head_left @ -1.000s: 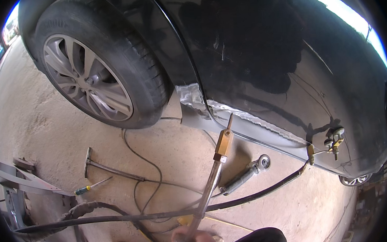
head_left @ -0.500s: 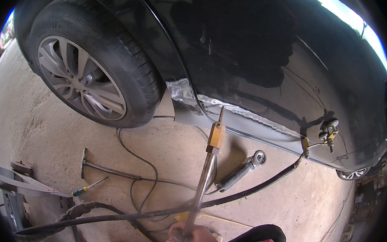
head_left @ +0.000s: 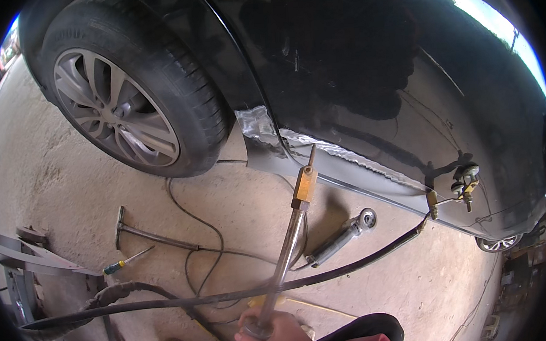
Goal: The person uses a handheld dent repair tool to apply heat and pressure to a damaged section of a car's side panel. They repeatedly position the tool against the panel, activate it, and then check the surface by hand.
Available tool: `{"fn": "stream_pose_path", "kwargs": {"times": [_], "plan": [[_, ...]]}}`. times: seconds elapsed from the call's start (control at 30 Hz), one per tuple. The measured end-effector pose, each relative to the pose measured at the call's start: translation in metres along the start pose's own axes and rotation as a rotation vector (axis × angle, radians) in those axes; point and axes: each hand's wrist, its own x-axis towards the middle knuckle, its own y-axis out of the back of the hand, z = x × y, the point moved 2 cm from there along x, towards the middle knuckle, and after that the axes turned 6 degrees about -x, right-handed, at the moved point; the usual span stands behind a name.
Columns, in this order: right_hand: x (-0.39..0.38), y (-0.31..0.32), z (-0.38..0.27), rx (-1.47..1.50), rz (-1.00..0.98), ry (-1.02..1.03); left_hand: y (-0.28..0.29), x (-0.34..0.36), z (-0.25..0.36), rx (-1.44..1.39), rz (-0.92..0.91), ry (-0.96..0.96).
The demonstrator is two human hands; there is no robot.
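My right hand [head_left: 270,333], in a red sleeve at the lower middle, is closed around a long steel pulling tool [head_left: 286,257] with a brass head [head_left: 305,184] and a pointed tip. The tip lies over the crumpled, bare-metal sill [head_left: 347,155] of a black car [head_left: 340,47]; whether it touches, I cannot tell. A clamp with knobs [head_left: 466,183] and a brass connector [head_left: 432,204] sit on the sill to the right, joined to a thick black cable [head_left: 354,268]. My left hand is out of view.
The front left holds a wheel [head_left: 110,118]. On the concrete floor [head_left: 48,172] lie a grinder-like tool [head_left: 361,224], T-bar [head_left: 155,237], screwdriver [head_left: 113,268] and thin cords [head_left: 207,224]. A grey metal frame [head_left: 41,260] stands at lower left.
My right hand and the tool have shifted slightly up and left in the view, along with the car and floor items; the tool's tip now appears a little higher against the sill.
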Motion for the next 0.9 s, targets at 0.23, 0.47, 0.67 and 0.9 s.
{"fn": "stream_pose_path", "kwargs": {"times": [0.23, 0.47, 0.67, 0.9], "plan": [[0.002, -0.002, 0.010, -0.124, 0.030, 0.052, 0.000, -0.002, 0.002, -0.001, -0.002, 0.005], [0.002, -0.003, 0.016, -0.089, 0.016, 0.062, -0.001, -0.002, 0.004, 0.002, -0.002, 0.008], [0.002, 0.000, 0.016, -0.140, 0.014, 0.044, -0.001, -0.002, 0.005, 0.003, 0.000, 0.012], [0.001, -0.001, 0.016, -0.094, 0.007, -0.003, -0.002, -0.002, 0.007, 0.008, 0.000, 0.017]]}}
